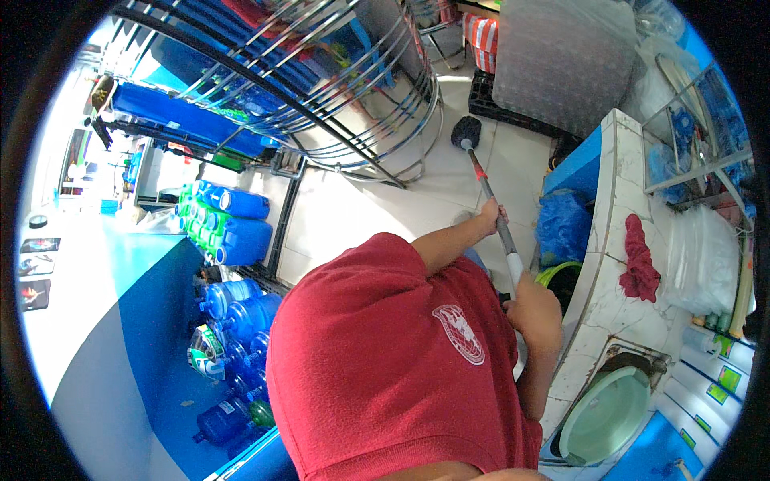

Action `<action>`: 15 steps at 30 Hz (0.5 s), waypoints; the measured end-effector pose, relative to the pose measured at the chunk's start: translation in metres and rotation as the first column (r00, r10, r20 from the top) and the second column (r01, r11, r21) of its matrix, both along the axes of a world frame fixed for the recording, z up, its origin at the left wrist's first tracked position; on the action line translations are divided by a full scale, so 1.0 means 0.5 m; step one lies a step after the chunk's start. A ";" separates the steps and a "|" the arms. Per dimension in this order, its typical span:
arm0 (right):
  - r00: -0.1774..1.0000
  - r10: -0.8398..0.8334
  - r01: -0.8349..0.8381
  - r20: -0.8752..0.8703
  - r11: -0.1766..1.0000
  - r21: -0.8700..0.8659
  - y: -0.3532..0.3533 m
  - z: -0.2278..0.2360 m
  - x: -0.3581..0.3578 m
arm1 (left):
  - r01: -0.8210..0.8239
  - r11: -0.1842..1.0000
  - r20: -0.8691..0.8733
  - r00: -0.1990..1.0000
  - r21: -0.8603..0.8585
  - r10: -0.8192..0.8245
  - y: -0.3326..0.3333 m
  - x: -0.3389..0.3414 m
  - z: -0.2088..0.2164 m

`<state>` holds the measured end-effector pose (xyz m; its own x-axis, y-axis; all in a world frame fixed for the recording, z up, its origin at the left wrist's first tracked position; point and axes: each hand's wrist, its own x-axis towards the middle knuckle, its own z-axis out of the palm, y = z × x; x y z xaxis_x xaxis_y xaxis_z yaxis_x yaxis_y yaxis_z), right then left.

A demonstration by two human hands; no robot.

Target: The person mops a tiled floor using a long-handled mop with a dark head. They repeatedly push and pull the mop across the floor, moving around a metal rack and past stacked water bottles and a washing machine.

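Observation:
A mop with a bunched dark grey head (466,131) and a long grey-and-white handle (504,234) with a red band reaches away from me over the pale floor tiles (341,220). My left hand (492,218) is closed round the handle partway along. Nearer my body, my right hand (535,309) grips the handle's white upper end; its fingers are partly hidden. The mop head lies on the tiles between a round chrome rack (425,120) and a black crate-like base (513,115).
On the right, a tiled counter (589,305) bears a red cloth (639,260) and a sink with a pale green basin (605,417). Beneath it are a blue plastic bag (563,228) and a yellow-green bucket (553,275). Blue water jugs (245,313) crowd the left.

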<state>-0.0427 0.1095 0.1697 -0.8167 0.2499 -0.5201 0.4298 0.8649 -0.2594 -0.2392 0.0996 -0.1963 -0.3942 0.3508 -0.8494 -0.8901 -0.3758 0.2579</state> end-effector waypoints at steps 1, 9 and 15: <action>1.000 0.000 0.000 -0.026 1.000 0.005 0.004 0.005 0.007 | -0.035 0.999 0.044 0.998 0.005 0.035 0.008 0.011 0.001; 0.999 -0.017 0.018 -0.032 0.999 0.039 0.016 -0.022 -0.048 | -0.113 0.993 -0.023 0.993 0.024 0.114 0.007 -0.038 -0.006; 0.994 -0.058 0.060 0.091 0.998 -0.026 0.037 -0.074 -0.157 | -0.144 0.989 -0.021 0.989 0.021 0.145 0.011 -0.144 -0.027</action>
<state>-0.1214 0.1278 0.1328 -0.7505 0.2803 -0.5984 0.5026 0.8302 -0.2414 -0.3111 0.1052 -0.2100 -0.4611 0.3051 -0.8332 -0.8200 -0.5054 0.2687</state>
